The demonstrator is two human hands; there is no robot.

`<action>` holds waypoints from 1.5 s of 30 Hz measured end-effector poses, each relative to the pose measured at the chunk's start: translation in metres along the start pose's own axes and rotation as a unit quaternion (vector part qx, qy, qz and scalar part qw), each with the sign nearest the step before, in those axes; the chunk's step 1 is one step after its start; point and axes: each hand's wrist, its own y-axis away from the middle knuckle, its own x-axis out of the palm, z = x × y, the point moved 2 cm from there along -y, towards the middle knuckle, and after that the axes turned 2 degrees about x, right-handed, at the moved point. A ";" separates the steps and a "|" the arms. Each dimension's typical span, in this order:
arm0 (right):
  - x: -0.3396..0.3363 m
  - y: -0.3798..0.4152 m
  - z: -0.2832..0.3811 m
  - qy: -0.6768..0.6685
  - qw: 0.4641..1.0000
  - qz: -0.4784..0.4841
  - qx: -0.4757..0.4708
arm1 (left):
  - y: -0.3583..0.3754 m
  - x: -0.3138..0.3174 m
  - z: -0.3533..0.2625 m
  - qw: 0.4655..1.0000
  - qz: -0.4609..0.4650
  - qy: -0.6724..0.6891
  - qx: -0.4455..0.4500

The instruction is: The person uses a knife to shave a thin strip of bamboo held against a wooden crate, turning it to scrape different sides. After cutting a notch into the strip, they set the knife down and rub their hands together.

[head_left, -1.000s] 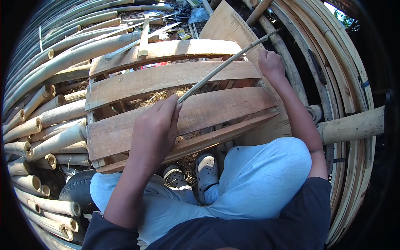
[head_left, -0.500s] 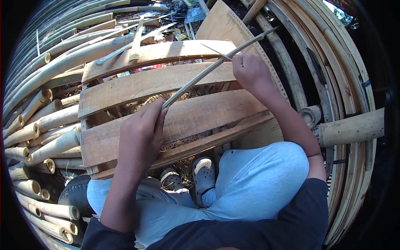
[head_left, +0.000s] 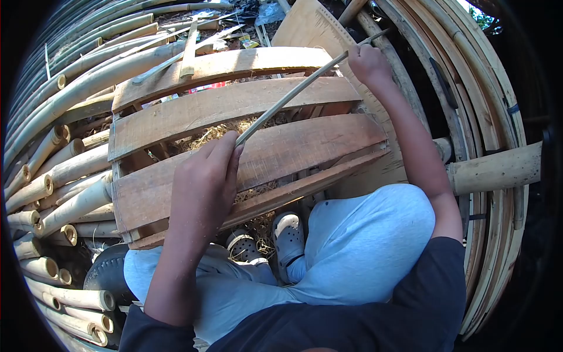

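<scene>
My left hand (head_left: 202, 176) is closed around the near end of a long, narrow bamboo strip (head_left: 293, 94). The strip slants up to the right above a low slatted wooden bench. My right hand (head_left: 370, 66) is a closed fist at the strip's far part, with the tip showing beyond it. A thin, pointed knife blade stuck out of this fist in the earlier view; now the hand and the angle hide it. The bench's broad curved slats (head_left: 252, 161) lie beneath the strip, apart from it.
Stacked bamboo poles (head_left: 82, 167) fill the left side. Two flat, pale strips (head_left: 189, 50) rest on the far slat. A thin wooden board (head_left: 308, 29) leans beyond the bench, and long split lengths (head_left: 489, 111) curve along the right. Shavings (head_left: 220, 132) show between slats.
My right hand has moved up and to the right along the strip, away from my left hand. The knife blade has dropped out of sight. My left hand keeps its hold.
</scene>
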 end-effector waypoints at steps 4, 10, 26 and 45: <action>0.024 -0.028 -0.055 0.017 0.996 -0.064 0.061 | 0.003 0.001 -0.003 1.000 0.006 0.004 0.019; 0.041 0.050 -0.054 -0.055 0.986 -0.150 -0.045 | 0.003 -0.003 0.001 1.000 0.008 0.020 0.023; 0.040 0.042 -0.046 0.139 0.931 -0.303 -0.148 | 0.008 -0.005 0.000 0.999 -0.003 0.031 0.027; 0.037 -0.071 -0.062 0.416 0.859 -0.298 -0.023 | 0.014 -0.009 -0.007 0.998 -0.001 0.029 0.048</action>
